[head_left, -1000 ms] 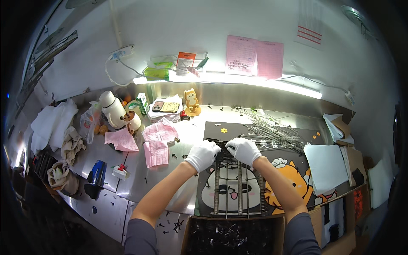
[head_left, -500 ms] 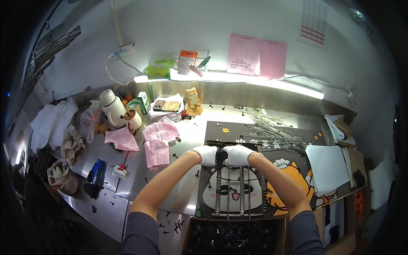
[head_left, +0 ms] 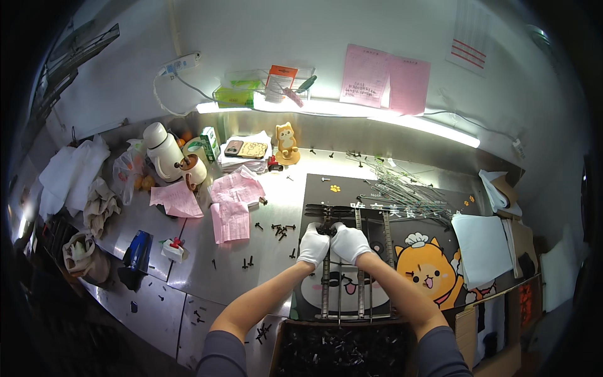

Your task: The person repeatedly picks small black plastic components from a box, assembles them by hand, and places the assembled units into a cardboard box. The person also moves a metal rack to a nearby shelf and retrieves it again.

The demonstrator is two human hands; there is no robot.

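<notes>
My left hand (head_left: 315,244) and my right hand (head_left: 349,242), both in white gloves, are close together over the far part of a metal rack (head_left: 361,295) with long ribbed bars. Their fingers are closed around a small clump of black pieces (head_left: 326,230), too small and dark to tell apart. Just beyond the fingertips, dark flat strips (head_left: 320,207) lie across the rack's far end. The rack rests on a dark mat (head_left: 408,188) printed with cartoon animals. Near my forearms, a box (head_left: 342,349) is filled with many small black parts.
Thin metal rods (head_left: 408,191) lie in a heap at the back right, beside white paper sheets (head_left: 483,248). Loose dark screw-like pieces (head_left: 282,229) are scattered left of the mat. Pink papers (head_left: 231,217), a white flask (head_left: 164,154) and a cat figurine (head_left: 286,144) stand or lie farther left.
Both hands have drawn slightly nearer to me and turned, fingertips now pointing away. My left forearm has swung inward, uncovering loose dark pieces on the metal table. The view has shifted slightly.
</notes>
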